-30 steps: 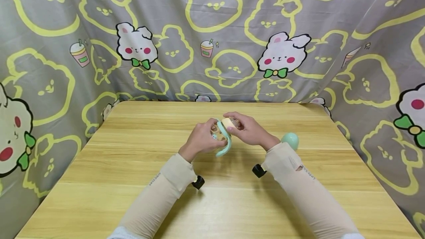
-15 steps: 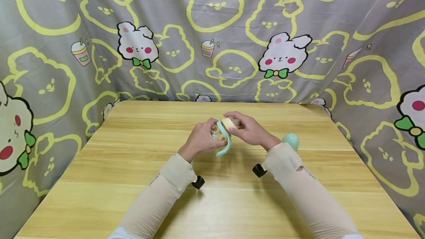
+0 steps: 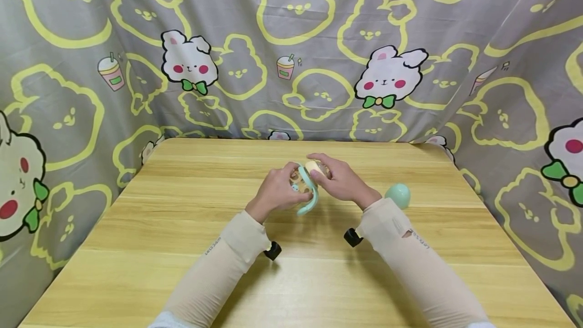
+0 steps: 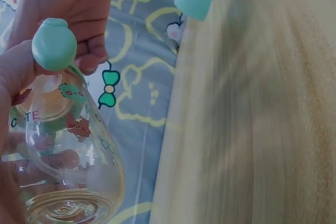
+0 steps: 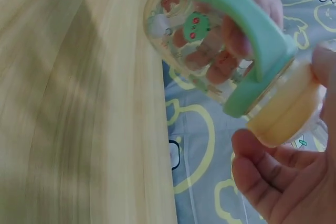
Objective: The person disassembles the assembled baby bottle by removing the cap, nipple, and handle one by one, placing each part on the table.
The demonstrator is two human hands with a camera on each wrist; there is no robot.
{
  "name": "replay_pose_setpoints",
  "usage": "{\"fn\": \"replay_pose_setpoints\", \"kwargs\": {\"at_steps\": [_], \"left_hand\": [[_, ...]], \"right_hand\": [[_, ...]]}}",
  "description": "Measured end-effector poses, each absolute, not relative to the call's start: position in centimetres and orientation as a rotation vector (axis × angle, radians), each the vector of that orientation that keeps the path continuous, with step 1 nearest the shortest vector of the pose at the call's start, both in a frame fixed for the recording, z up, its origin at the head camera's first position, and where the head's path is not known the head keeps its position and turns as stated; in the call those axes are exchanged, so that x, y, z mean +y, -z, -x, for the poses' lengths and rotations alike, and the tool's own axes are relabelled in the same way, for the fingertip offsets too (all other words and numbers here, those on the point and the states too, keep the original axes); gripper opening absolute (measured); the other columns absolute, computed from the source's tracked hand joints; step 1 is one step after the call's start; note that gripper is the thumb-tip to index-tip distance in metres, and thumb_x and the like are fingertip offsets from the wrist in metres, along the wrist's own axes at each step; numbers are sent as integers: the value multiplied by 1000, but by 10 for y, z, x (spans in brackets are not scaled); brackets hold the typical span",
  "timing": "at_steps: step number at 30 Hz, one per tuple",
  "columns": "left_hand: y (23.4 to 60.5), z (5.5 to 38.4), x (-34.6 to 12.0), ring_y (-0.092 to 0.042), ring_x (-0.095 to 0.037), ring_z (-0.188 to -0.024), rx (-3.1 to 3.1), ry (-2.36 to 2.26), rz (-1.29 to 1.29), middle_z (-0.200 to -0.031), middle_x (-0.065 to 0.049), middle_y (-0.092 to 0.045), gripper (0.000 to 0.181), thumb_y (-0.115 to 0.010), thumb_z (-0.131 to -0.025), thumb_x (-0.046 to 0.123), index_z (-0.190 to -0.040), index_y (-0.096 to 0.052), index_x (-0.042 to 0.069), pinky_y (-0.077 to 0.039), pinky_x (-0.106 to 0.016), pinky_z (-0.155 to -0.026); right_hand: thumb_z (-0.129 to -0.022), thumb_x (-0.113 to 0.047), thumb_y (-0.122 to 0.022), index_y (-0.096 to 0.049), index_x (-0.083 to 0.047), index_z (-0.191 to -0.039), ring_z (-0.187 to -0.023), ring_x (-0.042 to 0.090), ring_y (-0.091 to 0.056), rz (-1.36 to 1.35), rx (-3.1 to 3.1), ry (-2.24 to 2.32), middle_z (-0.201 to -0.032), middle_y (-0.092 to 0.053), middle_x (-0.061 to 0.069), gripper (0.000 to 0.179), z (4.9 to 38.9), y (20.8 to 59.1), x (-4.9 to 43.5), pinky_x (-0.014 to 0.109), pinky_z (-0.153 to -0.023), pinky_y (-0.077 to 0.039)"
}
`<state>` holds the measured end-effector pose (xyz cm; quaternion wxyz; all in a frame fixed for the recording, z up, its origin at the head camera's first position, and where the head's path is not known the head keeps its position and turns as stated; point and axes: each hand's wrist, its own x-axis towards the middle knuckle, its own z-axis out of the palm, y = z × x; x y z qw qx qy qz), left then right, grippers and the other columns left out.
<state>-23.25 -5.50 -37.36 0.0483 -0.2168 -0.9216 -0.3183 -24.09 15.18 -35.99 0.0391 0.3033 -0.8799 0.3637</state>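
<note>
My left hand (image 3: 278, 189) grips a clear baby bottle (image 4: 73, 150) printed with small cartoon figures. Mint green handles (image 5: 252, 24) curve out from a ring at its neck. The bottle is tilted, held above the table with its neck toward the right. Around the cream-coloured collar (image 5: 286, 108) at the bottle's top curl the thumb and fingers of my right hand (image 3: 343, 178). A clear teat shows past the collar in the right wrist view, partly hidden by that hand. To the right, beside my right wrist, a mint green dome cap (image 3: 398, 195) stands on the table.
The wood-grain table (image 3: 291, 277) spans the space below both arms. A grey curtain (image 3: 237, 115) with yellow outlines and rabbit faces hangs behind its far edge and along both sides. A black wrist camera (image 3: 352, 237) sticks out under the right sleeve, another under the left.
My right hand has turned slightly on the collar, its thumb sliding further over it and its wrist shifting a little left. The left hand and bottle stay nearly still.
</note>
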Motion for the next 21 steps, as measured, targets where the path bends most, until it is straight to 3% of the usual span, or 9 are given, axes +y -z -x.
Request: {"fn": "replay_pose_setpoints", "kwargs": {"at_steps": [3, 10, 15, 17, 21], "left_hand": [[374, 232, -55, -56, -14, -66, -2813, 978, 657, -82, -1, -59, 68, -77, -71, 46, -124, -55, 9, -47, -27, -56], [376, 233, -56, -56, -14, -67, -2798, 970, 659, -83, 0, -60, 66, -76, -72, 46, -122, -56, 9, -47, -27, -57], [377, 234, -56, -57, -14, -69, -2809, 958, 644, -84, 0, -60, 67, -76, -71, 47, -123, -55, 10, -47, -27, -58], [377, 234, -56, -57, -14, -70, -2813, 962, 639, -84, 0, -60, 68, -77, -71, 47, -124, -55, 10, -47, -28, -59], [378, 235, -56, -57, -14, -70, -2809, 976, 639, -84, 0, -60, 67, -77, -71, 47, -123, -55, 10, -48, -28, -59]], "right_hand": [[-100, -36, -53, -49, -17, -140, -46, 11, -37, -953, -2689, -1156, -53, -41, -3, 45, 241, 359, 152, 32, -51, -40], [-99, -27, -56, -50, -17, -140, -45, 9, -35, -998, -2670, -1238, -50, -36, -6, 43, 238, 354, 154, 29, -48, -38], [-98, -19, -58, -45, -11, -141, -62, 11, -56, -1024, -2642, -1328, -80, -60, 3, 46, 239, 355, 155, 32, -62, -48], [-97, -16, -59, -44, -9, -141, -73, 14, -62, -1028, -2634, -1367, -97, -63, 8, 47, 239, 356, 156, 35, -69, -51], [-97, -14, -58, -44, -7, -140, -80, 21, -64, -1033, -2623, -1413, -104, -62, 13, 45, 240, 357, 157, 37, -72, -51]]}}
